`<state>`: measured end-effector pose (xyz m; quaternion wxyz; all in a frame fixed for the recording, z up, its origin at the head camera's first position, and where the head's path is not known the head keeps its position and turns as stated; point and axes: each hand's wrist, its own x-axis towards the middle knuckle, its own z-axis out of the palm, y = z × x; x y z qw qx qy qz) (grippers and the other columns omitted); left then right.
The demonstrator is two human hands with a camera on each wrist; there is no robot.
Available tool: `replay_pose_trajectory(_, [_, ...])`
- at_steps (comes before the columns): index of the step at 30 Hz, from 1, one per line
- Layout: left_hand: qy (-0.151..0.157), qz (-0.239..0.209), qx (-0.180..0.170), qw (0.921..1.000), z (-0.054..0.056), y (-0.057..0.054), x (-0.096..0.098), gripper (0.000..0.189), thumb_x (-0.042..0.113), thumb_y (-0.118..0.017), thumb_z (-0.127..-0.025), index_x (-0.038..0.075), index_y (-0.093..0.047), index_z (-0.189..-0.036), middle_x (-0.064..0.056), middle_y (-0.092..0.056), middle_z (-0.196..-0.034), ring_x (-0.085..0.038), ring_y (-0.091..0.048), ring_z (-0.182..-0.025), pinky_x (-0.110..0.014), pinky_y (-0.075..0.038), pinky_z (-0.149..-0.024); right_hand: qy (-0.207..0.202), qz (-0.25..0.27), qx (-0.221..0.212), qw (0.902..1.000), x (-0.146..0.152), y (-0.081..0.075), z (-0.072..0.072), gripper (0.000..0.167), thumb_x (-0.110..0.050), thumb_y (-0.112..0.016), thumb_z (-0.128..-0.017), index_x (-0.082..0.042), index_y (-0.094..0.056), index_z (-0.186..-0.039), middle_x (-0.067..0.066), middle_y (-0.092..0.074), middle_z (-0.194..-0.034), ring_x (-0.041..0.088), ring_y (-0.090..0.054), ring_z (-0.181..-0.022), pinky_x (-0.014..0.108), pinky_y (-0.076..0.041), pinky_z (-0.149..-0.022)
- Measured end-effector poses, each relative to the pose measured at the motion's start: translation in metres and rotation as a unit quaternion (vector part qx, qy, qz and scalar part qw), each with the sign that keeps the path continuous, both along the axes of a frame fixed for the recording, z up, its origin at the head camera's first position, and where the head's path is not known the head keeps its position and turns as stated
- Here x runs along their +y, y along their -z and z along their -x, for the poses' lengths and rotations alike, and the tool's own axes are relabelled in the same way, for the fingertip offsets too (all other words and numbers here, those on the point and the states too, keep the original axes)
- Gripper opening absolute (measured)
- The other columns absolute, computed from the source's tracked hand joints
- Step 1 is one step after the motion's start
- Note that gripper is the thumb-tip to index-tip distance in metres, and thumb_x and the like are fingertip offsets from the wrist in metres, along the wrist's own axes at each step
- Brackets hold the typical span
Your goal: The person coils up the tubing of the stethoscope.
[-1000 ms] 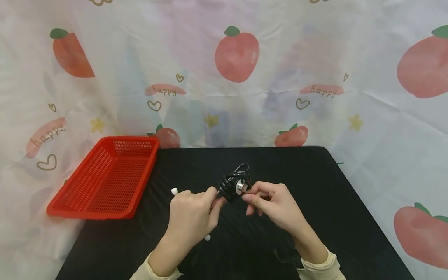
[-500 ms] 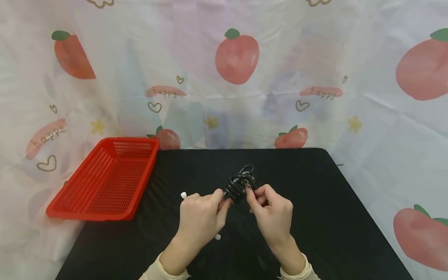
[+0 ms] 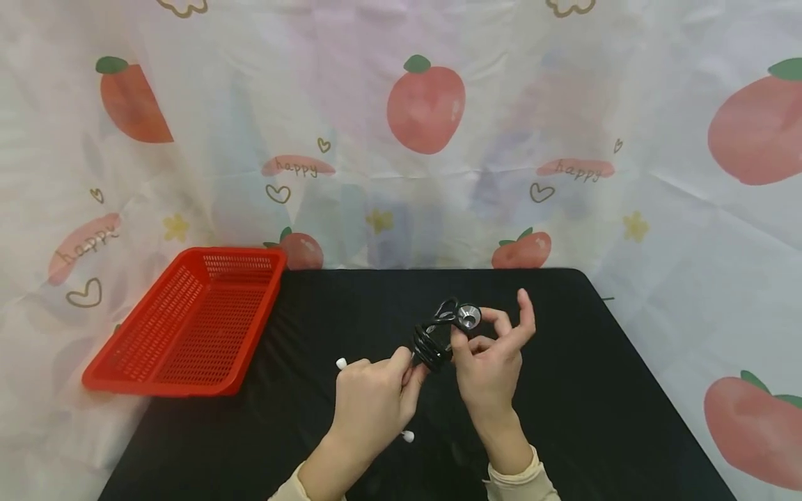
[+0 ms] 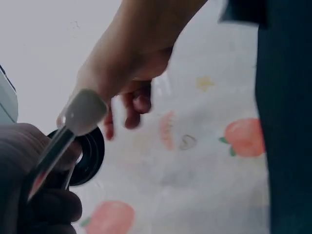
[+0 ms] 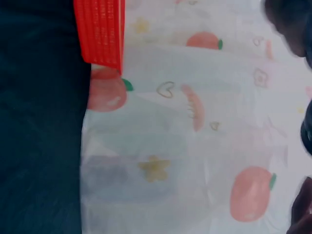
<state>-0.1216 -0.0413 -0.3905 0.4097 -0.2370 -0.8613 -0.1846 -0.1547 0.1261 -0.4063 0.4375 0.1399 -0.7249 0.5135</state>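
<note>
A stethoscope is held up over the table in the head view, its black tubing [image 3: 429,348] wound in a coil. My left hand [image 3: 374,400] grips it by the metal ear tubes, and white ear tips [image 3: 341,363] stick out on either side of the fist. At the coil's upper right, the silver chest piece [image 3: 468,317] faces up between the thumb and fingers of my right hand [image 3: 491,369], one finger of which points upward. Close to the left wrist camera, an ear tip [image 4: 86,112] on its metal tube partly covers the coil [image 4: 90,158].
On the left, a red perforated plastic basket [image 3: 188,320] overlaps the edge of the black table [image 3: 601,417]. A white fruit-print curtain [image 3: 351,90] hangs behind the table. The right wrist view shows the basket's corner [image 5: 102,34] and the curtain.
Both hands have shifted right with the stethoscope, the left more. The chest piece has turned up and moved to the coil's upper right, and a right-hand finger now points upward.
</note>
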Motion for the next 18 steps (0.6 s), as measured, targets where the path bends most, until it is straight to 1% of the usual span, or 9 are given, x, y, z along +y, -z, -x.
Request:
replay_pose_trajectory(2, [-0.006,0.003,-0.019,0.9998,0.002,0.006,0.0,0.039,0.023,-0.086,-0.079,0.019,-0.049,-0.068,0.015,-0.037,-0.047,0.001,-0.019,-0.043,-0.016,-0.009,-0.049,-0.015,-0.016,-0.029,0.9993,0.002,0.001,0.0,0.079,-0.001,-0.069,-0.091,-0.006,-0.025,-0.156,0.008,-0.063,-0.099,0.001,-0.049,-0.045,0.016,-0.041,-0.045])
replay_pose_trajectory(4, [-0.01,0.003,-0.05,0.9987,0.007,0.014,-0.003,0.039,0.023,-0.085,-0.081,0.019,-0.049,-0.068,0.015,-0.036,-0.048,0.002,-0.02,-0.043,-0.016,-0.009,-0.048,-0.027,-0.061,-0.049,0.9966,0.004,0.003,0.002,0.078,0.0,-0.068,-0.091,-0.009,-0.028,-0.157,0.012,-0.062,-0.107,0.002,-0.05,-0.049,0.016,-0.042,-0.048])
replay_pose_trajectory(6, [-0.008,0.0,-0.104,0.9946,0.014,0.024,-0.009,0.035,0.025,-0.084,-0.084,0.018,-0.051,-0.073,0.014,-0.036,-0.049,0.002,-0.023,-0.044,-0.016,-0.012,-0.045,-0.038,-0.108,-0.072,0.9908,0.007,0.007,0.004,0.075,-0.001,-0.068,-0.091,-0.011,-0.033,-0.157,0.013,-0.06,-0.114,0.003,-0.052,-0.054,0.017,-0.045,-0.05])
replay_pose_trajectory(8, [-0.009,0.001,-0.171,0.9853,0.023,0.037,-0.017,0.032,0.029,-0.082,-0.087,0.015,-0.054,-0.085,0.013,-0.036,-0.051,0.0,-0.026,-0.043,-0.018,-0.017,-0.042,-0.04,-0.145,-0.1,0.9836,0.012,0.013,0.008,0.073,-0.005,-0.069,-0.091,-0.013,-0.037,-0.156,0.012,-0.058,-0.122,0.003,-0.056,-0.058,0.019,-0.047,-0.052])
replay_pose_trajectory(9, [-0.008,0.005,-0.209,0.9779,0.029,0.045,-0.022,0.033,0.03,-0.082,-0.089,0.014,-0.054,-0.091,0.012,-0.037,-0.052,-0.001,-0.029,-0.043,-0.019,-0.02,-0.042,-0.035,-0.162,-0.117,0.9791,0.015,0.016,0.011,0.072,-0.008,-0.069,-0.091,-0.013,-0.038,-0.155,0.011,-0.057,-0.125,0.004,-0.057,-0.06,0.019,-0.047,-0.053])
replay_pose_trajectory(11, [-0.007,0.019,-0.281,0.9596,0.04,0.063,-0.032,0.037,0.033,-0.081,-0.09,0.012,-0.053,-0.101,0.01,-0.04,-0.054,-0.005,-0.034,-0.045,-0.023,-0.026,-0.042,-0.024,-0.187,-0.16,0.9688,0.02,0.021,0.017,0.068,-0.013,-0.069,-0.092,-0.015,-0.041,-0.153,0.009,-0.056,-0.129,0.004,-0.059,-0.062,0.022,-0.048,-0.053])
replay_pose_trajectory(13, [0.0,0.038,-0.338,0.9403,0.051,0.084,-0.042,0.039,0.034,-0.08,-0.091,0.012,-0.052,-0.105,0.008,-0.042,-0.056,-0.007,-0.038,-0.047,-0.025,-0.03,-0.044,-0.014,-0.209,-0.209,0.9553,0.026,0.027,0.026,0.062,-0.019,-0.069,-0.095,-0.014,-0.043,-0.152,0.008,-0.055,-0.132,0.006,-0.06,-0.064,0.024,-0.046,-0.053])
replay_pose_trajectory(16, [0.037,0.05,-0.407,0.9113,0.062,0.113,-0.056,0.033,0.03,-0.077,-0.094,0.012,-0.052,-0.103,0.005,-0.046,-0.061,-0.009,-0.042,-0.05,-0.026,-0.034,-0.047,-0.015,-0.245,-0.288,0.9257,0.034,0.033,0.042,0.057,-0.028,-0.067,-0.099,-0.014,-0.045,-0.149,0.01,-0.053,-0.136,0.009,-0.064,-0.071,0.028,-0.047,-0.056])
replay_pose_trajectory(18, [0.073,0.051,-0.451,0.8882,0.068,0.124,-0.063,0.031,0.027,-0.075,-0.096,0.011,-0.051,-0.105,0.004,-0.048,-0.067,-0.009,-0.045,-0.054,-0.026,-0.037,-0.05,-0.023,-0.272,-0.322,0.9064,0.038,0.035,0.055,0.055,-0.032,-0.064,-0.1,-0.014,-0.047,-0.149,0.012,-0.052,-0.138,0.014,-0.066,-0.08,0.032,-0.051,-0.061])
